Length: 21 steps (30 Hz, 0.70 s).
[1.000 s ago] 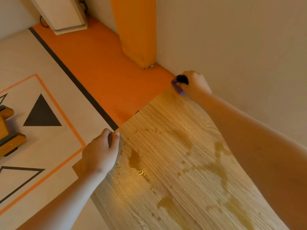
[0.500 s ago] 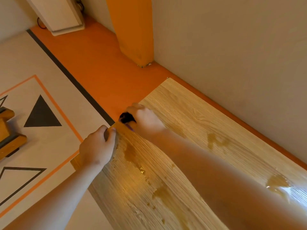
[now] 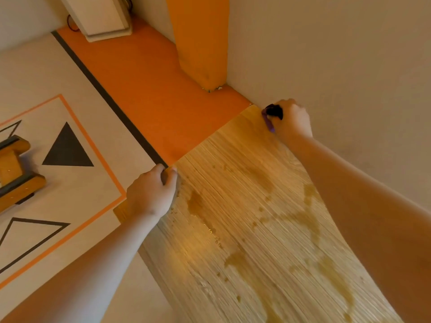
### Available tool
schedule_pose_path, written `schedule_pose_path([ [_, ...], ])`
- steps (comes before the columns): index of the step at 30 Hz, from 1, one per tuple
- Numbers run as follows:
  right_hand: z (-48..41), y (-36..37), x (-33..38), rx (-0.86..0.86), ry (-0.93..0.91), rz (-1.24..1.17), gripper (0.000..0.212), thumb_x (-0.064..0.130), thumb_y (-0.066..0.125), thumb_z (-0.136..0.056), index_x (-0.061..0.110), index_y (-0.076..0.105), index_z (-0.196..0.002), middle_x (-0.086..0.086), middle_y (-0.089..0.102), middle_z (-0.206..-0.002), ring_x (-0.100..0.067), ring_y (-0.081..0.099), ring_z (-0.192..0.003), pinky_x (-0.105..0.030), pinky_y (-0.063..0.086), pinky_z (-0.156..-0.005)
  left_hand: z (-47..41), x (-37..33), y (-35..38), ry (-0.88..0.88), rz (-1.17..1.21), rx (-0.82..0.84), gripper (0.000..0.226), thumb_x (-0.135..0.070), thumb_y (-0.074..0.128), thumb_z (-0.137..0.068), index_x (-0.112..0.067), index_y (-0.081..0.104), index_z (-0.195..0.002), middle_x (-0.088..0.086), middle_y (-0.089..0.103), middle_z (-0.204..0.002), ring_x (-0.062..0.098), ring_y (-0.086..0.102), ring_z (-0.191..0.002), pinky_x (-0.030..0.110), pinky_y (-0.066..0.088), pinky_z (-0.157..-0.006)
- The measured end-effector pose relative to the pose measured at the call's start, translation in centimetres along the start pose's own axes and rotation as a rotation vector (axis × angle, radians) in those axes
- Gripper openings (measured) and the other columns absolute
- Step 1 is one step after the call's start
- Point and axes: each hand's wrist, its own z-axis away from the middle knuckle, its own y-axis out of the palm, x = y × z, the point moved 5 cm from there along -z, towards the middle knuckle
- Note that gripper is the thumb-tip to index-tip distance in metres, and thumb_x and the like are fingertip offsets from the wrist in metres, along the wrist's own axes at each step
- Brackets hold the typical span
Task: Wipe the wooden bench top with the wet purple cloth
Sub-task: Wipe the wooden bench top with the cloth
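**Cloth working the far corner of the bench**

The right hand [image 3: 292, 120] is reaching to the far end of the wooden bench top [image 3: 245, 206], right where the board is meeting the pale wall [image 3: 349, 66]. Its fingers are curling tightly round the purple cloth [image 3: 268, 121], and the cloth is pressing down on the wood at that far corner; only a bunched purple edge and a dark fold are showing out of the fist.

The left hand [image 3: 151, 192] is clamping onto the bench's left edge near its other far corner, fingers wrapping over the rim and knuckles facing up.

Between the two arms, wet patches [image 3: 196, 203] are glistening in dark streaks and small droplets across the grain, running down toward the near end of the board.

Beyond the bench, an orange floor strip [image 3: 144, 89] is running along the wall to an orange pillar [image 3: 200, 43]. Off to the left, a black triangle [image 3: 67, 148] is sitting inside an orange outline on the pale floor, with a wooden object [image 3: 14, 173] lying beside it at the frame's edge.
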Motion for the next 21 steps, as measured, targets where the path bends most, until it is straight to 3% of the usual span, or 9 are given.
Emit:
schedule_pose_path([
  [3, 1.4, 2.0, 3.1, 0.114, -0.063, -0.056, 0.019, 0.006, 0.057, -0.087, 0.021, 0.068, -0.085, 0.001, 0.065, -0.106, -0.015, 0.062, -0.087, -0.021, 0.046, -0.065, 0.0, -0.1, 0.0, 0.007, -0.005, 0.000, 0.039, -0.044, 0.037, -0.098, -0.020, 0.049, -0.070, -0.004, 0.051, -0.053, 0.013, 0.047, -0.047, 0.024, 0.028, -0.044],
  [6, 3.9, 4.8, 7.8, 0.248, -0.164, -0.157, 0.037, 0.007, 0.058, -0.088, 0.034, 0.053, -0.063, 0.009, 0.066, -0.102, -0.009, 0.066, -0.087, -0.017, 0.049, -0.065, -0.1, -0.2, -0.1, 0.009, -0.007, -0.001, 0.038, -0.044, 0.036, -0.098, -0.022, 0.049, -0.071, -0.004, 0.051, -0.053, 0.012, 0.047, -0.047, 0.024, 0.029, -0.045],
  [8, 6.0, 6.4, 10.4, 0.275, -0.241, -0.209, 0.036, 0.011, 0.061, -0.088, 0.037, 0.049, -0.066, 0.003, 0.065, -0.104, -0.013, 0.064, -0.093, -0.023, 0.053, -0.072, 0.1, -0.1, -0.1, 0.010, 0.001, 0.006, 0.037, -0.045, 0.036, -0.098, -0.023, 0.050, -0.071, -0.005, 0.052, -0.053, 0.012, 0.047, -0.047, 0.024, 0.028, -0.045],
  [11, 8.9, 7.7, 12.8, 0.292, -0.375, -0.205, 0.010, 0.007, 0.061, -0.085, 0.016, 0.062, -0.086, -0.002, 0.054, -0.102, -0.015, 0.047, -0.091, -0.028, 0.040, -0.072, 0.2, -0.1, -0.2, 0.017, 0.010, -0.002, 0.036, -0.046, 0.037, -0.098, -0.025, 0.050, -0.072, -0.007, 0.051, -0.054, 0.009, 0.047, -0.048, 0.023, 0.026, -0.045],
  [13, 9.4, 7.5, 13.2, 0.303, -0.421, -0.214, 0.008, 0.006, 0.060, -0.086, 0.012, 0.060, -0.091, -0.005, 0.053, -0.102, -0.016, 0.042, -0.090, -0.029, 0.036, -0.072, 0.2, -0.3, -0.2, 0.026, 0.025, -0.013, 0.033, -0.045, 0.038, -0.098, -0.029, 0.048, -0.071, -0.009, 0.050, -0.054, 0.008, 0.047, -0.049, 0.022, 0.025, -0.045],
  [16, 8.3, 7.2, 11.9, 0.314, -0.359, -0.174, 0.014, 0.007, 0.060, -0.085, 0.011, 0.063, -0.099, -0.005, 0.057, -0.107, -0.018, 0.054, -0.092, -0.031, 0.049, -0.073, 0.2, -0.2, -0.2, 0.035, 0.047, -0.007, 0.032, -0.046, 0.038, -0.098, -0.030, 0.049, -0.073, -0.009, 0.051, -0.055, 0.008, 0.048, -0.050, 0.022, 0.026, -0.046],
  [18, 6.8, 6.6, 10.2, 0.290, -0.243, -0.160, 0.011, 0.008, 0.060, -0.086, 0.014, 0.066, -0.094, 0.002, 0.061, -0.107, -0.013, 0.061, -0.089, -0.024, 0.054, -0.069, 0.1, 0.1, -0.1, 0.026, 0.037, 0.000, 0.034, -0.047, 0.037, -0.098, -0.026, 0.052, -0.076, -0.007, 0.053, -0.056, 0.008, 0.049, -0.050, 0.022, 0.028, -0.046],
  [20, 5.7, 5.1, 8.6, 0.224, -0.159, -0.139, 0.009, 0.010, 0.059, -0.088, 0.012, 0.068, -0.089, 0.009, 0.060, -0.099, -0.006, 0.059, -0.081, -0.014, 0.047, -0.060, 0.0, 0.2, 0.0, 0.019, 0.016, -0.005, 0.036, -0.048, 0.036, -0.097, -0.023, 0.054, -0.078, -0.005, 0.054, -0.057, 0.010, 0.049, -0.051, 0.023, 0.028, -0.046],
  [21, 5.2, 4.5, 8.0, 0.196, -0.131, -0.114, 0.010, 0.012, 0.058, -0.089, 0.011, 0.068, -0.092, 0.006, 0.060, -0.097, -0.009, 0.058, -0.080, -0.016, 0.043, -0.058, 0.0, 0.3, 0.0, 0.018, 0.010, -0.009, 0.038, -0.049, 0.035, -0.097, -0.022, 0.055, -0.078, -0.004, 0.055, -0.058, 0.011, 0.049, -0.051, 0.024, 0.029, -0.046],
])
